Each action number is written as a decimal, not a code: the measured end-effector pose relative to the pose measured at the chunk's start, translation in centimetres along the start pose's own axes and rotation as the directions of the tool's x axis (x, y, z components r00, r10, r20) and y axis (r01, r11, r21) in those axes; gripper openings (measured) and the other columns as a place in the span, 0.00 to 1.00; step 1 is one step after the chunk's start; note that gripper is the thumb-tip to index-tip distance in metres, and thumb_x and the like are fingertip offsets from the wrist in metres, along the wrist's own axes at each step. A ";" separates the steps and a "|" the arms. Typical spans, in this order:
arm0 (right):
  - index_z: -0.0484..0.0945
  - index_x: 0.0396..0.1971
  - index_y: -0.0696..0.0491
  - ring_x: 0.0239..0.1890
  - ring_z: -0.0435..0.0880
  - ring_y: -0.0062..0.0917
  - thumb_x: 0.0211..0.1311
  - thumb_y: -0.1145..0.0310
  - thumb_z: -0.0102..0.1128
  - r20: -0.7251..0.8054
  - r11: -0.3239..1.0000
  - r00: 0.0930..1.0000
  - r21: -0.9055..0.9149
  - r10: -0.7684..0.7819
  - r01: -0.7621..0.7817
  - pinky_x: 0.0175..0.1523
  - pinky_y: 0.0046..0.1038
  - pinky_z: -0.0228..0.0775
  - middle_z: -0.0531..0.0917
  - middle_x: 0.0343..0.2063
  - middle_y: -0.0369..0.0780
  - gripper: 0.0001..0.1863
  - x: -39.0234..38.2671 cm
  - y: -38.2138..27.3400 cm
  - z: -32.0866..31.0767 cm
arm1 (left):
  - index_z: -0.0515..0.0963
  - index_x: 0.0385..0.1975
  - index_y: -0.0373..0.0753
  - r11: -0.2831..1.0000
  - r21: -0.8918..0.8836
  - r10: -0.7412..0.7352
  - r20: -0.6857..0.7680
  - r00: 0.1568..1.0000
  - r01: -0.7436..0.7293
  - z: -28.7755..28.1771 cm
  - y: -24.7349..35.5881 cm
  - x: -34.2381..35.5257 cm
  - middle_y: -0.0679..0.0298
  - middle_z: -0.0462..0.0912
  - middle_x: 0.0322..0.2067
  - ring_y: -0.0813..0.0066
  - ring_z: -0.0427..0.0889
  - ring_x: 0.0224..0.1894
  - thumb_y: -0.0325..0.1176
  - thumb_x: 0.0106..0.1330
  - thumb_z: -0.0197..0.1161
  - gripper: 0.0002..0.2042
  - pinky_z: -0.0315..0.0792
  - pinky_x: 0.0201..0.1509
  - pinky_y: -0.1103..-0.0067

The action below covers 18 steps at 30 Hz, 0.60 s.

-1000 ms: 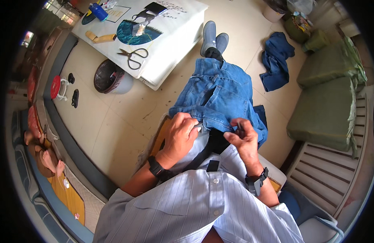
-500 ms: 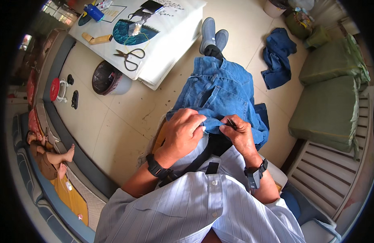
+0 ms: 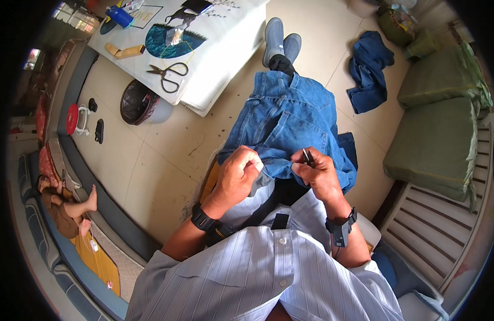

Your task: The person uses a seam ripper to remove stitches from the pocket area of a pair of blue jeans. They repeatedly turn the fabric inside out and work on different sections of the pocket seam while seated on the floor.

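Note:
Blue denim jeans (image 3: 289, 120) lie spread across my lap and legs. My left hand (image 3: 240, 170) is closed in a pinch at the near edge of the denim, and a bit of grey cloth (image 3: 260, 182) hangs below its thumb. To the right, my right hand (image 3: 317, 172) grips a small dark tool (image 3: 308, 157) with a thin shiny tip that points up. The tool's exact kind is hidden by the fingers. Bunched denim lies between both hands, close in front of my shirt.
Ahead on the left, a white table (image 3: 220, 59) bears black scissors (image 3: 169, 75), a tan strip (image 3: 125, 51) and a blue bottle (image 3: 120, 16). A bin (image 3: 145, 104) stands beside it. More denim (image 3: 369, 69) lies on the floor. Green bundles (image 3: 437, 139) rest at right; a person (image 3: 70, 208) reclines left.
My left hand has drawn back slightly left, its fingers curled tighter. The right hand has turned a little, showing the tool's shiny tip. The denim between them has slackened.

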State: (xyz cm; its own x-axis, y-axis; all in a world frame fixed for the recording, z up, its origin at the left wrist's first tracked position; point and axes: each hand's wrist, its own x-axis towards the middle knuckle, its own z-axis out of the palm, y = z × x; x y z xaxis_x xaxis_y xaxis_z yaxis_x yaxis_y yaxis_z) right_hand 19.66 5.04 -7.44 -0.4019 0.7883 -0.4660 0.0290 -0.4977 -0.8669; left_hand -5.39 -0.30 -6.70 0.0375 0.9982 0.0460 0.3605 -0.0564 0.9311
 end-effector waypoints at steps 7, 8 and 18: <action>0.79 0.55 0.59 0.23 0.76 0.13 0.82 0.61 0.58 -0.095 0.989 0.994 -0.145 -0.056 0.042 0.27 0.19 0.69 0.83 0.30 0.35 0.17 -4.7 -3.4 0.6 | 0.74 0.35 0.35 1.000 -0.016 0.028 0.036 0.999 -0.027 -0.4 0.6 -0.3 0.58 0.80 0.35 0.63 0.82 0.36 0.19 0.67 0.61 0.04 0.76 0.42 0.72; 0.80 0.57 0.59 0.22 0.73 0.12 0.82 0.53 0.57 -0.076 0.979 0.997 -0.205 -0.023 0.007 0.26 0.18 0.65 0.85 0.31 0.35 0.22 -5.4 -3.1 0.4 | 0.73 0.34 0.35 0.999 -0.017 0.032 0.033 0.999 -0.031 -0.4 0.9 -0.3 0.57 0.80 0.33 0.60 0.82 0.35 0.17 0.66 0.59 0.05 0.76 0.41 0.70; 0.81 0.56 0.65 0.28 0.70 0.16 0.82 0.53 0.51 0.230 0.948 0.949 0.183 0.216 -0.260 0.33 0.21 0.65 0.82 0.37 0.36 0.27 -7.1 0.3 2.4 | 0.73 0.34 0.35 0.982 -0.004 0.190 0.044 0.981 -0.190 -0.1 0.3 -0.9 0.58 0.80 0.31 0.60 0.82 0.33 0.15 0.61 0.60 0.07 0.77 0.38 0.70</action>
State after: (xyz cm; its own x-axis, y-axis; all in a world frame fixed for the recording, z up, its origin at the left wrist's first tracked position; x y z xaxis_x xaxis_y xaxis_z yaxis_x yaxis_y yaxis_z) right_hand 20.34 -1.55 -3.99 -0.5856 0.5576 -0.5884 -0.0353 -0.7427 -0.6687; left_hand -5.39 -1.18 -6.46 0.1464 0.9675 0.2062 0.3435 -0.2452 0.9066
